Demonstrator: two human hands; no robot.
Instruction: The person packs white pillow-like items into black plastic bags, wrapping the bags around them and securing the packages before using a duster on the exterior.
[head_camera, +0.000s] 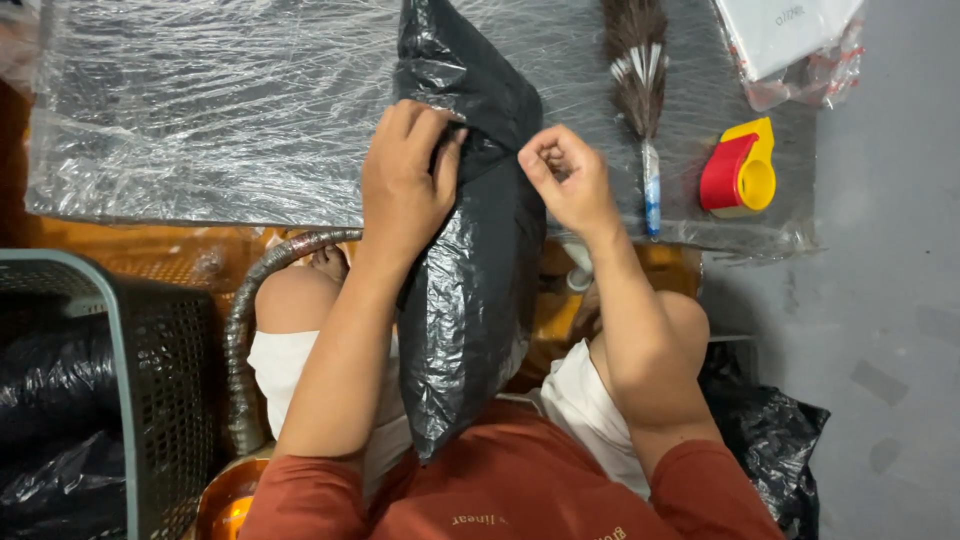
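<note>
A long black plastic bag (470, 290), stuffed full, lies from my lap up onto the plastic-wrapped table (200, 110). My left hand (405, 175) presses on the bag's upper left side, fingers curled over a fold. At the bag's right edge, my right hand (565, 180) pinches the black plastic with its fingers closed. The bag's top end (440, 40) reaches past the upper edge of the view.
A brown feather brush with a blue-white handle (640, 100) lies right of the bag. A red and yellow tape dispenser (740, 170) sits further right, below a white wrapped box (790, 35). A dark mesh basket (150, 380) holding black bags stands at left; a grey hose (245, 320) curves beside my knee.
</note>
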